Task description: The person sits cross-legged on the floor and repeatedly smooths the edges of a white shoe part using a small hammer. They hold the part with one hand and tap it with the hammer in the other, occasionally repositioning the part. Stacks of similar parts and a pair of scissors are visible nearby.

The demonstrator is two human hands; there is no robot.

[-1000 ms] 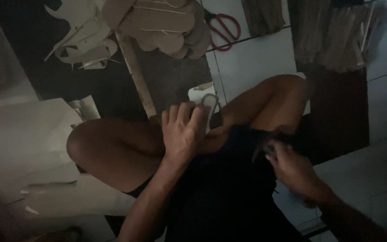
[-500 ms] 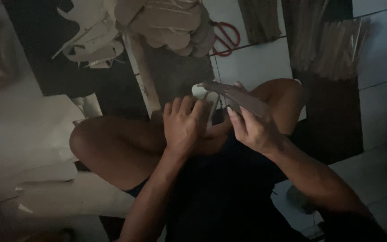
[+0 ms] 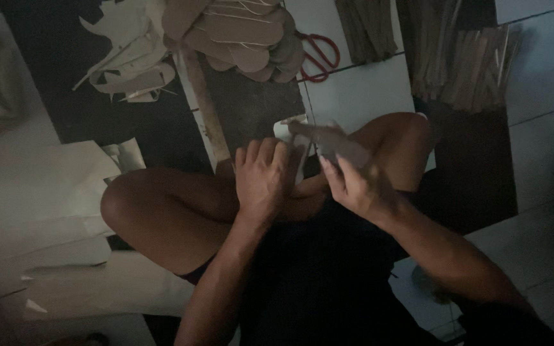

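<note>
I sit cross-legged on the floor in dim light. My left hand (image 3: 263, 179) rests palm down on a small pale piece (image 3: 288, 131) above my crossed shins, fingers curled over its edge. My right hand (image 3: 349, 186) grips a flat brown strip (image 3: 328, 141) that points up and left, its tip lying over the pale piece. Both hands nearly touch in front of my lap.
A pile of brown sole-shaped cutouts (image 3: 238, 29) lies ahead, with red-handled scissors (image 3: 318, 54) to its right. Pale offcuts (image 3: 129, 70) sit on a dark mat. Bundles of brown strips (image 3: 463, 64) lie at right. Large pale sheets (image 3: 33, 211) spread at left.
My right hand came up from beside my right thigh with the brown strip and now holds it over the pale piece. My left hand has stayed on that piece.
</note>
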